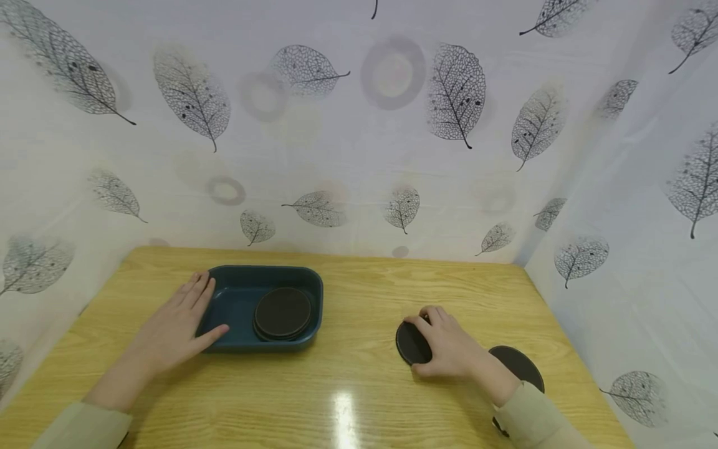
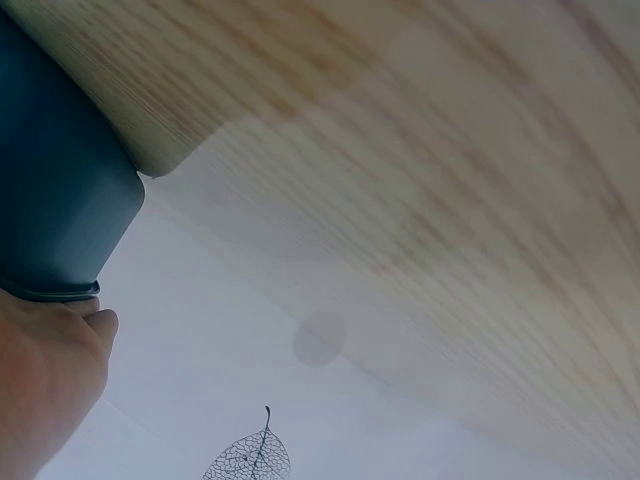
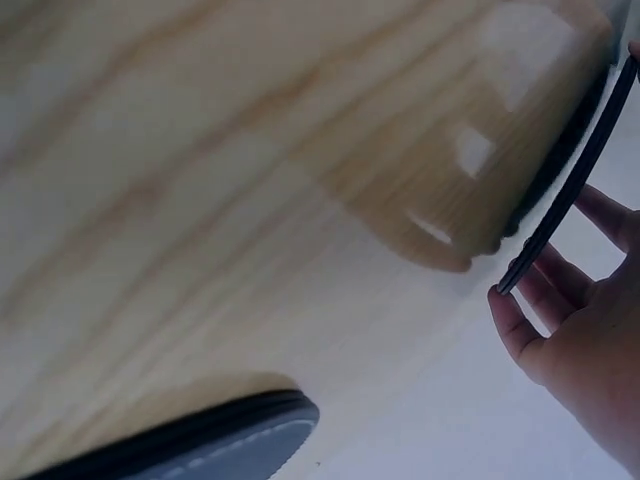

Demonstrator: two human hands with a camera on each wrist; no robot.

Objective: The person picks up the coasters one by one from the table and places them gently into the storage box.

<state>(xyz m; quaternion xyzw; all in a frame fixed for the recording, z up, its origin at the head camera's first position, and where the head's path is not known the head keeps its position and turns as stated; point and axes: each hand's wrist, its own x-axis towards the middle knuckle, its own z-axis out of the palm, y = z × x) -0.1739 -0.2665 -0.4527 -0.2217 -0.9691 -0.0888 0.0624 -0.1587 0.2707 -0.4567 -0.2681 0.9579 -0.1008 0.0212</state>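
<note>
Nearest the lens, at lower right of the head view, the right hand curls its fingers round a dark round coaster, gripping it by the edge; the right wrist view shows that coaster lifted on edge between the fingertips. Another dark coaster lies on the wooden table just behind the wrist. Left of centre, the left hand rests flat, fingers straight, against the blue tray, which holds a stack of coasters.

We sit at a staged tabletop booth: a wooden table enclosed by leaf-printed curtains.
</note>
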